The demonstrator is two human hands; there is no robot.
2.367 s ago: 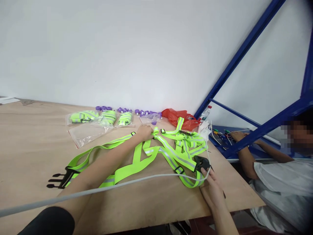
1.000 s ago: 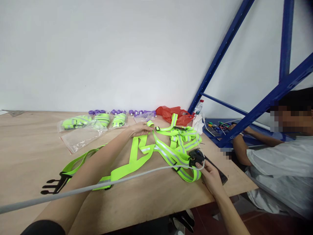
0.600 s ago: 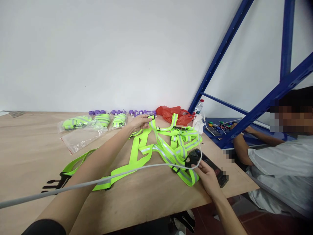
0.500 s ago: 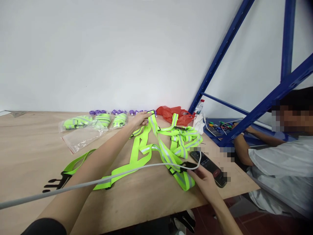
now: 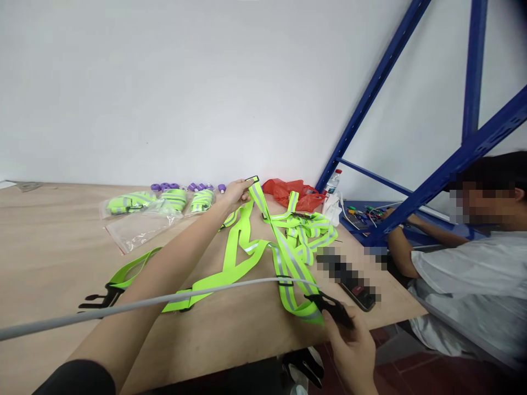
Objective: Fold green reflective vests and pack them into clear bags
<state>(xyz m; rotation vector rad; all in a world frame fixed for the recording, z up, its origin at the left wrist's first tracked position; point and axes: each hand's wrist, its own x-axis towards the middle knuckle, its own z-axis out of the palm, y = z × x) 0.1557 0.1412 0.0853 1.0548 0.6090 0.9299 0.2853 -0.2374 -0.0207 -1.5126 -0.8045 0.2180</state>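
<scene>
A neon yellow-green reflective vest made of straps [image 5: 230, 247] is spread over the wooden table. My left hand [image 5: 237, 193] pinches one strap near a black slider [image 5: 252, 179], lifting it off the table toward the back. At the front right, my right hand [image 5: 349, 343] grips a black plastic buckle [image 5: 329, 308] at the end of a strap. A second black buckle piece [image 5: 99, 296], with prongs, lies at the left, partly behind my left forearm. Another tangle of the same straps [image 5: 313, 227] rests to the right. A grey cable [image 5: 144, 302] crosses in front of the view.
Bagged rolled vests [image 5: 132, 203] and a clear plastic bag [image 5: 140, 230] lie at the back left, beside purple items [image 5: 197, 187]. A red plastic bag [image 5: 292, 193], a bottle [image 5: 333, 181] and a phone [image 5: 358, 291] are to the right. A co-worker [image 5: 465, 252] sits beyond the blue frame [image 5: 370, 99].
My right hand has moved right and toward me with the buckle, drawing the strap straighter. My left hand has risen slightly, still pinching the strap.
</scene>
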